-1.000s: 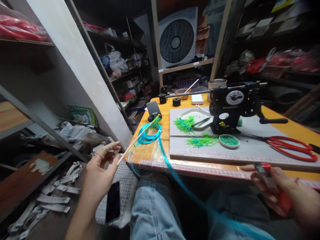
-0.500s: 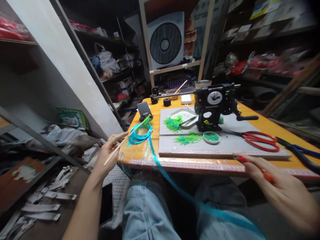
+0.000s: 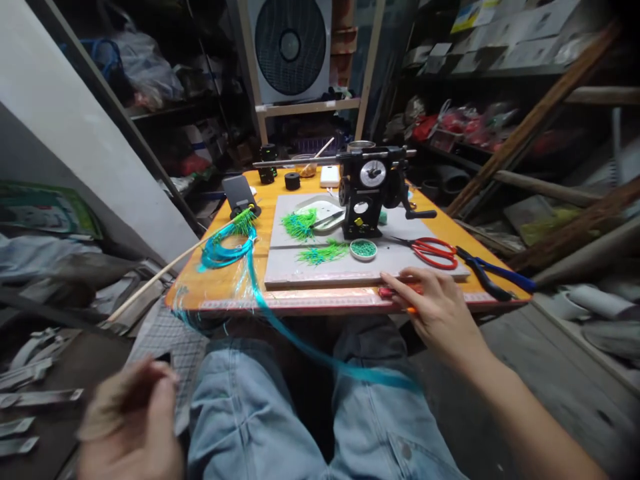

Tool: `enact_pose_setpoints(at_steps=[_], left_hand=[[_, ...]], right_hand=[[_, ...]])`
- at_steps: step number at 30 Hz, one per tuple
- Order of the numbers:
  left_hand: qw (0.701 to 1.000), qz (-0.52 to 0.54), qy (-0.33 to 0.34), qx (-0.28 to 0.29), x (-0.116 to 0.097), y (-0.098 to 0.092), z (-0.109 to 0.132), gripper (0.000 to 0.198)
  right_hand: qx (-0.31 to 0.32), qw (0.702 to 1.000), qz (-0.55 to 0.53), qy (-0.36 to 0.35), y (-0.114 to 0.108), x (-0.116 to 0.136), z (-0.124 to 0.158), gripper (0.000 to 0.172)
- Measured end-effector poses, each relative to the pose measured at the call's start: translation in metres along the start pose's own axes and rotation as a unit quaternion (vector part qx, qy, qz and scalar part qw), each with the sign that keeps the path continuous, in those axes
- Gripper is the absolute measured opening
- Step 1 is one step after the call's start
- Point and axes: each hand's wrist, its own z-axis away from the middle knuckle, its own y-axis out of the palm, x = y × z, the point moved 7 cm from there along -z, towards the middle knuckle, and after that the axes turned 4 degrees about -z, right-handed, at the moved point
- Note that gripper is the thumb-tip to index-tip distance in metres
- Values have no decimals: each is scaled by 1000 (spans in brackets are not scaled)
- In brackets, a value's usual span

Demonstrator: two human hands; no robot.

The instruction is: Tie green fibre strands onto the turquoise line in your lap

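My left hand [image 3: 133,420] is low at the left, blurred, with thumb and fingers apart and nothing visible between them. A thin wooden stick [image 3: 165,270] juts past the table's left edge, its far end at a green bristly bundle [image 3: 243,221] by a coil of blue strands [image 3: 225,250]. My right hand [image 3: 440,310] is at the front edge of the table, fingers over a small red and orange tool [image 3: 385,292], mostly hidden. From the coil, a long blue strand bundle [image 3: 300,343] runs down across my lap.
On a grey board [image 3: 320,275] stand a black hand-crank winder [image 3: 364,200], a dish of green beads [image 3: 363,250], green-blue bristle piles [image 3: 323,253] and red-handled scissors [image 3: 434,253]. Blue-handled pliers [image 3: 500,273] lie right of it. A box fan [image 3: 290,47] is behind the table [image 3: 200,293].
My left hand has let go of the stick and dropped down left. The right hand has moved inward to the table edge with the red tool. The camera view has shifted.
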Motion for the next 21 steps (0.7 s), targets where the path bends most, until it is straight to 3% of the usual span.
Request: enact_pose_setpoints(at_steps=[2, 4, 6, 11, 15, 18, 21], left_hand=[[996, 47, -58, 45, 11, 22, 38, 13], [975, 72, -175, 116, 32, 55, 68, 20], [934, 134, -279, 178, 49, 89, 86, 34], [915, 158, -314, 198, 70, 137, 79, 40], [909, 162, -328, 197, 74, 142, 82, 37], [905, 169, -335, 201, 68, 132, 86, 37], [901, 183, -335, 206, 58, 122, 85, 37]], right_hand=[[-27, 1000, 2, -3, -7, 7, 3, 46], [-61, 998, -22, -6, -17, 18, 9, 44], [-91, 993, -77, -2, -26, 31, 19, 45], [-84, 975, -202, 21, -30, 58, 48, 38], [-43, 943, -327, 35, -13, 86, 56, 32], [3, 894, -443, 59, 11, 119, 50, 32], [92, 839, -527, 99, 41, 152, 40, 38]])
